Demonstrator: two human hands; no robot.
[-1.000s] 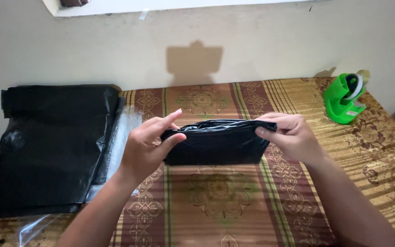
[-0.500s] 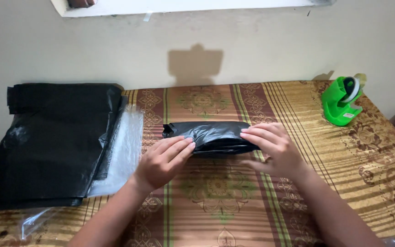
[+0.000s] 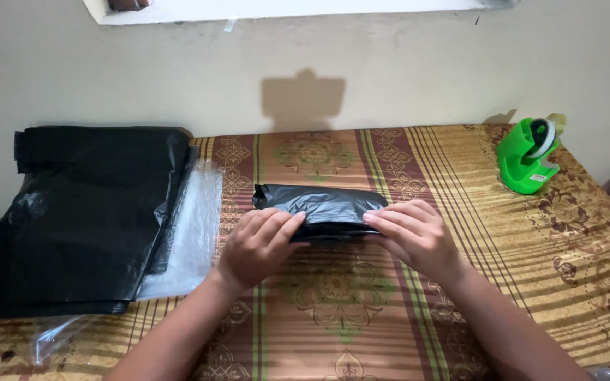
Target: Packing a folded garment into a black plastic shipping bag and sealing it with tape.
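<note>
**Hands pressing a folded black plastic package flat**

Both hands lie palm down on a folded black plastic package point(image 3: 321, 207), fingers stretched out flat rather than curled around it. The left hand point(image 3: 259, 245) covers the package's near left end; the right hand point(image 3: 411, 236) covers its near right end, fingertips pointing inward and almost meeting. The package rests on a patterned brown-and-gold cloth point(image 3: 347, 310) covering the desk, about midway between the left and right edges and nearer the far edge. At the desk's left edge sits a stack of black plastic bags point(image 3: 79, 219) on top of clear plastic sheets point(image 3: 192, 233). A green tape dispenser point(image 3: 527, 156) stands in the far right corner, well apart from the hands.
</note>
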